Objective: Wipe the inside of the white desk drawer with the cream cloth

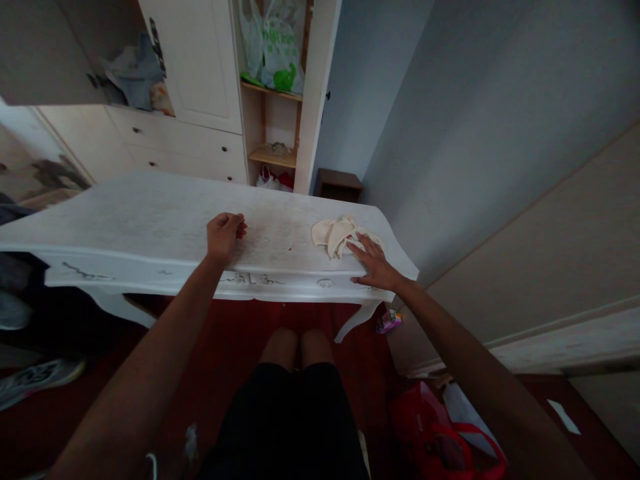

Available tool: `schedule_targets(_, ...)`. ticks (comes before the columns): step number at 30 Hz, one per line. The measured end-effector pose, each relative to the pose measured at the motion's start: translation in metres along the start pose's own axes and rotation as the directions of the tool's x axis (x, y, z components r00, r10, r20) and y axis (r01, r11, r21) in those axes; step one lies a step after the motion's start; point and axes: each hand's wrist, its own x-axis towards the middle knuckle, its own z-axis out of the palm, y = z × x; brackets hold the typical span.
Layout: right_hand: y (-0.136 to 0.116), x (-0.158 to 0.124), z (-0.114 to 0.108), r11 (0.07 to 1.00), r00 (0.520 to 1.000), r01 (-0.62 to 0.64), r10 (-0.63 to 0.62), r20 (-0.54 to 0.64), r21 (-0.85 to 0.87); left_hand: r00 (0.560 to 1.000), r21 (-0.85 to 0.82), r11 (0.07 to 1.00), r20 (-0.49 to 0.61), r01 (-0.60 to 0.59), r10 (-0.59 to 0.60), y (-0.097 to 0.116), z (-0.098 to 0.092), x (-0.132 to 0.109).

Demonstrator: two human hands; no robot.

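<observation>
A white table with carved trim stretches across in front of me, its top marked with greyish smudges. My left hand rests on its middle part, fingers curled in; whatever they may hold is hidden. Toward the table's right end lies a crumpled cream cloth. My right hand is at the cloth's near right side, touching it with spread fingers, the thumb apart and near the table edge. A small dark speck shows on the tabletop between my hands.
Behind the table stands a white wardrobe with an open section of shelves holding plastic bags. A small brown cabinet is by the grey wall. On the dark red floor are a red bag, a pink package and a shoe.
</observation>
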Motion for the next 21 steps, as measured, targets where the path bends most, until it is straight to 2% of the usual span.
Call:
schedule_targets(4,-0.007,-0.002,-0.009,0.989,0.999,-0.009,0.015,-0.040,0.147,1.000,0.010,1.000,-0.006,0.002,-0.002,0.000,0.000,0.000)
schedule_targets(8,-0.013,-0.008,-0.018,0.948,0.974,-0.011,0.082,-0.211,0.318,1.000,0.014,1.000,-0.012,0.011,-0.011,0.000,0.001,0.000)
schedule_targets(10,-0.016,-0.013,-0.022,0.934,0.936,-0.020,0.144,-0.322,0.358,1.000,-0.010,1.000,-0.009,0.012,-0.013,0.000,0.001,0.001)
schedule_targets(14,-0.023,-0.024,-0.028,0.923,0.817,-0.053,0.260,-0.515,0.381,1.000,-0.027,1.000,-0.012,0.015,-0.015,-0.001,0.001,0.002)
schedule_targets(16,-0.027,-0.030,-0.026,0.923,0.791,-0.059,0.276,-0.546,0.382,1.000,-0.016,1.000,-0.015,0.022,-0.022,-0.001,0.001,0.003)
schedule_targets(21,-0.028,-0.043,-0.010,0.896,0.779,-0.088,0.334,-0.530,0.435,1.000,-0.030,0.999,-0.015,0.022,-0.022,0.001,0.002,0.001)
